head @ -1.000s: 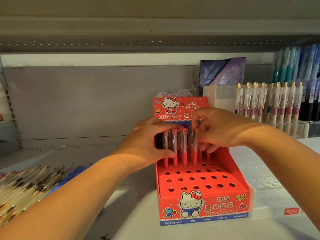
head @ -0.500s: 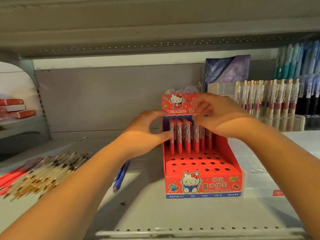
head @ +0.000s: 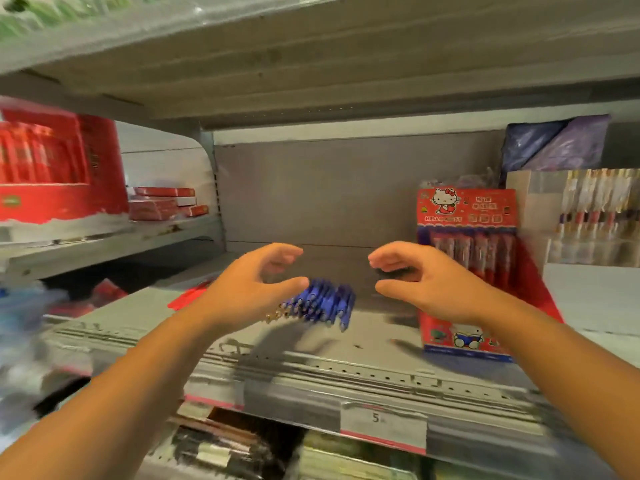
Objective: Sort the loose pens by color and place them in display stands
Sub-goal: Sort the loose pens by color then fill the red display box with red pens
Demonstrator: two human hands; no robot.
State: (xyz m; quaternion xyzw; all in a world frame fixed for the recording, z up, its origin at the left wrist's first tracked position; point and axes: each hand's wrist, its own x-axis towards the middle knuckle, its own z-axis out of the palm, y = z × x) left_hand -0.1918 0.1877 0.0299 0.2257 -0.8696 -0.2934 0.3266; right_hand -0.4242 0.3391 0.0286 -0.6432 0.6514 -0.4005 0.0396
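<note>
Blue plastic pens [head: 318, 304] lie bunched on the grey metal shelf [head: 374, 327], left of the red cardboard display stand [head: 467, 216]. The left hand [head: 249, 289] hovers just beside them and the right hand [head: 426, 282] near the stand, both half-open with curved fingers, holding nothing. Half a second ago both hands touched the stand's red pens [head: 474, 251].

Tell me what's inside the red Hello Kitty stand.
Red pens stand upright in the back of the stand. The right hand covers its lower tiers, so what they hold cannot be seen.
</note>
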